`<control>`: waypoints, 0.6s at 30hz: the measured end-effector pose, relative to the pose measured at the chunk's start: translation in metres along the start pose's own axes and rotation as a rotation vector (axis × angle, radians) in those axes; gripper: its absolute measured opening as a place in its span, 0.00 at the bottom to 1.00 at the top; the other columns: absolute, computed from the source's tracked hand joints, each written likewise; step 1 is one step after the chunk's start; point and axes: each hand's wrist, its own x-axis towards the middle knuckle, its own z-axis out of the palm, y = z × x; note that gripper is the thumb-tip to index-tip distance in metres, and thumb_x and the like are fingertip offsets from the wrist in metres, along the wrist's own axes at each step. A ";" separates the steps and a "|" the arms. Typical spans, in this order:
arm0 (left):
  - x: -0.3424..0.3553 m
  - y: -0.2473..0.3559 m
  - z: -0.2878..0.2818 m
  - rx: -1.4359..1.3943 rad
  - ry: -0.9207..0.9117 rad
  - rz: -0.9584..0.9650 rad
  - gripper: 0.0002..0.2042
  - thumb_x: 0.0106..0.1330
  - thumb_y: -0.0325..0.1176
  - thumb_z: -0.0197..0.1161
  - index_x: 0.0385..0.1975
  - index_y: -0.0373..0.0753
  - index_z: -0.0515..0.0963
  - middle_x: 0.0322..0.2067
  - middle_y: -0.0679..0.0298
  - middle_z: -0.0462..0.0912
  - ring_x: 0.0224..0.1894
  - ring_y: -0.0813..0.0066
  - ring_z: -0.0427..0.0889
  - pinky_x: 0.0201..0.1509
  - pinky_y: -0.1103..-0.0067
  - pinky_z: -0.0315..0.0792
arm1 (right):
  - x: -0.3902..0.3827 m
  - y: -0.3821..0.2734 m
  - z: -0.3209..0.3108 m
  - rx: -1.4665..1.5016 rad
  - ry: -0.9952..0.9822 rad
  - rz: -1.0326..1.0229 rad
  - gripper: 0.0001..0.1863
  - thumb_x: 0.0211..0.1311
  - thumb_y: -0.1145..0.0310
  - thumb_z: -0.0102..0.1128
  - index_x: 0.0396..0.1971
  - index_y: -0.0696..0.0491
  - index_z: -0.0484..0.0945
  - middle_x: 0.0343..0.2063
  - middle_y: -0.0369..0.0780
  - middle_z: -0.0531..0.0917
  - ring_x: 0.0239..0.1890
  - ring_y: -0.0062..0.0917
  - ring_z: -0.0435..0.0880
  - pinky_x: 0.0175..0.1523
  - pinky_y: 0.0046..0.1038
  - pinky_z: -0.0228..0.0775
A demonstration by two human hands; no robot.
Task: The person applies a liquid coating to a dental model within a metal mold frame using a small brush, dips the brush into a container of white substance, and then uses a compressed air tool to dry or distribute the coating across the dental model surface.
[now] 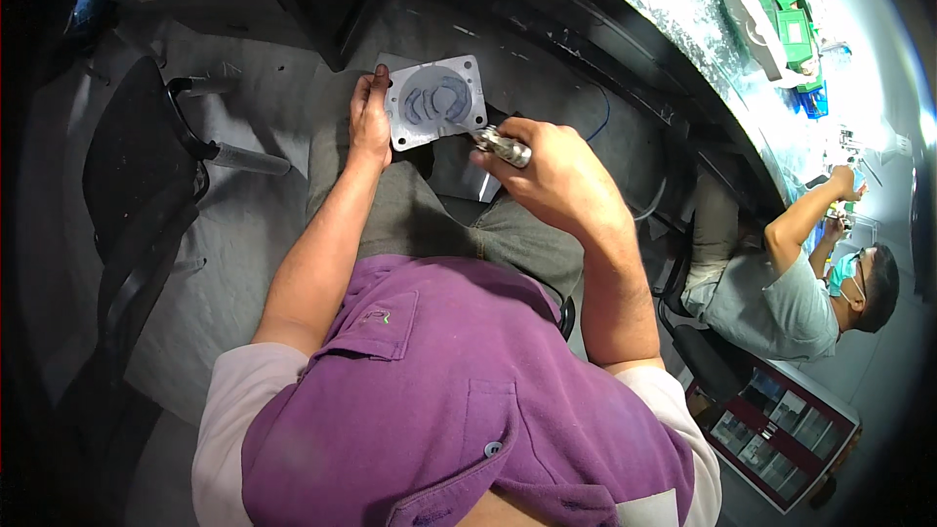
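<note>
My left hand (370, 125) grips the left edge of a flat grey metal plate (437, 102), held up over my lap. Round holes sit at the plate's corners, and curved, darker shapes mark its middle. In my right hand (558, 171) is a short silver hand tool (507, 147), fingers wrapped around its body. Its thin tip reaches over the plate's lower right part; whether it touches the surface I cannot tell. A flat grey sheet (462, 176) lies beneath the plate across my thighs.
A black chair (137, 156) stands to my left. A long workbench (644, 0) runs along the upper right, with green bins (793, 24) on it. At the right a masked co-worker (781, 303) sits at the bench. A glass-fronted cabinet (781, 434) is behind them.
</note>
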 end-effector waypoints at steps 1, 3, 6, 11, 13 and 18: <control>0.001 0.000 -0.001 0.024 0.025 0.010 0.18 0.76 0.52 0.59 0.35 0.42 0.74 0.33 0.70 0.76 0.38 0.80 0.73 0.47 0.78 0.69 | -0.003 0.006 -0.001 0.009 0.031 0.038 0.16 0.65 0.58 0.68 0.40 0.57 0.86 0.30 0.52 0.88 0.36 0.47 0.89 0.44 0.42 0.79; -0.001 0.002 0.002 -0.003 0.051 0.000 0.18 0.77 0.52 0.58 0.37 0.41 0.75 0.35 0.69 0.77 0.40 0.80 0.74 0.48 0.78 0.70 | -0.009 0.015 -0.005 0.020 0.065 0.082 0.16 0.65 0.57 0.68 0.40 0.57 0.86 0.30 0.52 0.88 0.36 0.46 0.89 0.44 0.41 0.79; -0.004 0.009 0.007 -0.054 0.061 -0.029 0.18 0.78 0.52 0.55 0.39 0.41 0.75 0.37 0.67 0.79 0.42 0.78 0.77 0.50 0.78 0.71 | -0.017 0.017 -0.012 0.078 -0.003 0.099 0.17 0.65 0.58 0.71 0.40 0.57 0.85 0.29 0.50 0.87 0.34 0.43 0.90 0.41 0.39 0.78; -0.012 0.020 0.007 -0.085 0.048 -0.023 0.17 0.78 0.51 0.56 0.41 0.40 0.75 0.39 0.65 0.81 0.43 0.76 0.80 0.51 0.77 0.74 | -0.031 0.015 -0.013 0.152 0.074 0.099 0.16 0.64 0.58 0.72 0.39 0.58 0.85 0.28 0.49 0.87 0.33 0.42 0.89 0.39 0.37 0.77; -0.022 0.027 0.001 -0.088 0.074 0.013 0.20 0.78 0.52 0.57 0.44 0.38 0.76 0.40 0.62 0.82 0.42 0.74 0.84 0.50 0.75 0.79 | -0.039 0.015 -0.015 0.182 0.045 0.070 0.16 0.64 0.58 0.72 0.38 0.58 0.84 0.28 0.49 0.87 0.32 0.42 0.89 0.39 0.37 0.76; -0.053 0.074 -0.016 -0.140 0.044 -0.032 0.27 0.79 0.54 0.52 0.54 0.30 0.77 0.49 0.56 0.86 0.50 0.65 0.87 0.57 0.71 0.80 | -0.056 0.012 -0.021 0.273 0.045 -0.080 0.15 0.63 0.61 0.72 0.38 0.58 0.82 0.28 0.49 0.86 0.31 0.42 0.87 0.38 0.36 0.76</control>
